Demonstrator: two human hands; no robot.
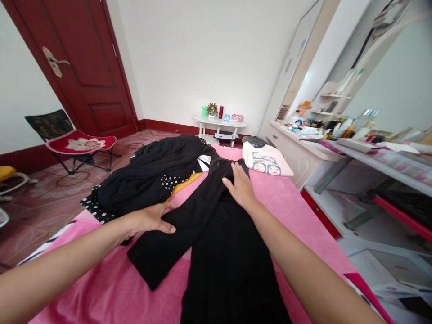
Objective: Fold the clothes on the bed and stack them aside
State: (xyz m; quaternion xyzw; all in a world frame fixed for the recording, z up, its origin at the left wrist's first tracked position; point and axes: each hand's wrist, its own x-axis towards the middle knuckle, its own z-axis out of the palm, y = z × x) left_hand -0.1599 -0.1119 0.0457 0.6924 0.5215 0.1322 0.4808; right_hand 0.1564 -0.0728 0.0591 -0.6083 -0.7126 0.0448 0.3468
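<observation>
Pink bed cover (297,211) fills the foreground; red door (84,67) far left, folding chair (76,144) on the tiled floor, cluttered counter (303,148) to the right.

I read the black garment (222,243) as laid flat on the bed, long axis running from near my chest away toward the far edge, slightly left-leaning at the top. One sleeve (162,247) branches off to the lower left at an angle.

Left hand (151,219): palm down, fingers together and extended, flat on the sleeve where it meets the body. Not pinching anything, just pressing.

Right hand (241,184): palm down, fingers slightly spread, flat on the upper part of the garment near the neckline. Also pressing, no fabric gathered.

Relative to the hands, the sleeve hangs below and nearer me than the left hand; the garment's body sits between both forearms. Left hand is the nearer one to the sleeve.

Beside it, a dark clothes pile (151,171) with a dotted piece (92,207) sits just left, touching the garment. Folded white shirt (266,162) lies well apart, far right.
</observation>
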